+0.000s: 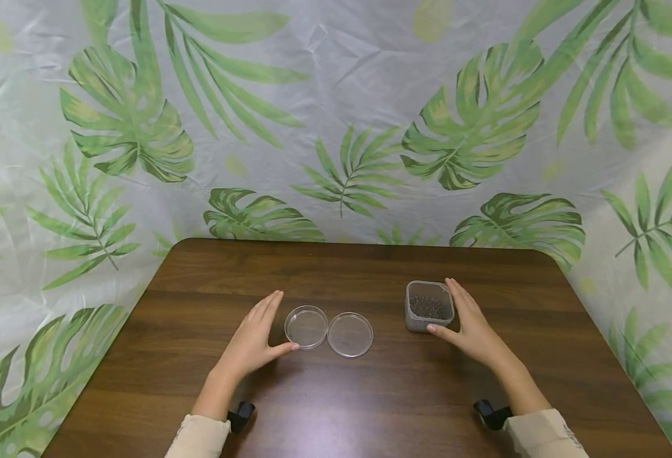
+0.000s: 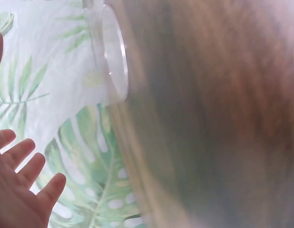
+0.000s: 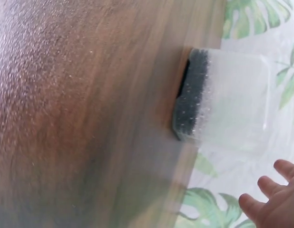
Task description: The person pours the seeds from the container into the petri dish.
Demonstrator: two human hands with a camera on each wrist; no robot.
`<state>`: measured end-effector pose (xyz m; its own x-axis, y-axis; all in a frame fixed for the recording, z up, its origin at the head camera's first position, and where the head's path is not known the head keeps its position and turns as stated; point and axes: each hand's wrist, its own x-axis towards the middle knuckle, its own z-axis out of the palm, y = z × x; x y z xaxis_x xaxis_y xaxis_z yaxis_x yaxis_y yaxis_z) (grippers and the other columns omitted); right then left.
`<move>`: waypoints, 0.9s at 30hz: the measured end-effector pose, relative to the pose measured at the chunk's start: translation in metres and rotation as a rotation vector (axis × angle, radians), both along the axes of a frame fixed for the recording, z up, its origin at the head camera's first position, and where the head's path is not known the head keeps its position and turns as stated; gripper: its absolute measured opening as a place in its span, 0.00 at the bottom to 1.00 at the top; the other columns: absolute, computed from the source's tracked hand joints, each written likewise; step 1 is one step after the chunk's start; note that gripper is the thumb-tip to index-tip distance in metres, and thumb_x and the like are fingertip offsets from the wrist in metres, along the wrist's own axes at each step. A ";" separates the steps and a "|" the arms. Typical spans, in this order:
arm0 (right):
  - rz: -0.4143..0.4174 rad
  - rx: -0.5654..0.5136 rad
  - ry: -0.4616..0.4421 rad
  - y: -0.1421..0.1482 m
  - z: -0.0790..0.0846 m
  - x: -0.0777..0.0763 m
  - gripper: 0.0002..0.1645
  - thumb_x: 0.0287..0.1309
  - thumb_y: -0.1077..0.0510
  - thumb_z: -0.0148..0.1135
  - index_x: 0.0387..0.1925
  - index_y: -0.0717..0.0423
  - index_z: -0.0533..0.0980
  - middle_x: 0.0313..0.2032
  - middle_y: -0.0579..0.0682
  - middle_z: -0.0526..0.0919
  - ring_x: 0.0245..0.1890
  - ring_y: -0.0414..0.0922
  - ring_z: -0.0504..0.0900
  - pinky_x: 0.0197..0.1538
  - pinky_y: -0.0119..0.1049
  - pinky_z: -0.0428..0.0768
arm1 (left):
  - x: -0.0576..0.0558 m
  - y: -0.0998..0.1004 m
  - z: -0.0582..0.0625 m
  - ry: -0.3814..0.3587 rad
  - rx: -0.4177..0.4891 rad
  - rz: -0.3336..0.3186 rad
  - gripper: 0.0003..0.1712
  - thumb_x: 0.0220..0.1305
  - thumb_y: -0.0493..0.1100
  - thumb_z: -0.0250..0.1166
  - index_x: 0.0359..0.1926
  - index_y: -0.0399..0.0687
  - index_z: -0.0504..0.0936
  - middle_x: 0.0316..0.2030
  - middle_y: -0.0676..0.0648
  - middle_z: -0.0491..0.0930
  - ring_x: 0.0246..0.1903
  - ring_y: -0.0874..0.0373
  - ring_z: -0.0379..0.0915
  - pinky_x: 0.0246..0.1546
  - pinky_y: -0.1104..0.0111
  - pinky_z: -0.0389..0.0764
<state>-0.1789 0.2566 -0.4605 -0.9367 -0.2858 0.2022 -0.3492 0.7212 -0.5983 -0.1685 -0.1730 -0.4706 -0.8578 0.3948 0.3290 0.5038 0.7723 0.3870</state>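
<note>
Two clear, round petri dish halves lie side by side on the table, the left one point(image 1: 306, 344) nearly touching the right one point(image 1: 350, 353). My left hand point(image 1: 250, 340) is just left of them with fingers extended, its thumb tip by the left half's near rim. In the left wrist view, spread fingers point(image 2: 30, 164) show apart from a clear dish point(image 2: 116, 57). A clear square plastic tub point(image 1: 422, 323) holds dark grains point(image 1: 427, 307) at its bottom. Around the tub's right side is my right hand point(image 1: 470, 324), thumb and fingers parted; in the right wrist view its fingers point(image 3: 268, 192) are clear of the tub point(image 3: 237, 99).
A brown wooden table point(image 1: 336, 407) with rounded far corners carries these things. Behind and beside it hangs a pale leaf-patterned cloth point(image 1: 359, 95). Each wrist wears a black camera mount, on the left point(image 1: 241, 416) and on the right point(image 1: 492, 415).
</note>
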 end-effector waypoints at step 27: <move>-0.082 -0.210 -0.165 0.003 -0.033 -0.017 0.62 0.45 0.46 0.68 0.69 0.48 0.35 0.67 0.62 0.41 0.64 0.63 0.44 0.56 0.67 0.50 | -0.010 0.010 -0.042 -0.336 0.465 0.072 0.58 0.40 0.53 0.74 0.67 0.41 0.51 0.63 0.38 0.54 0.54 0.40 0.63 0.52 0.53 0.68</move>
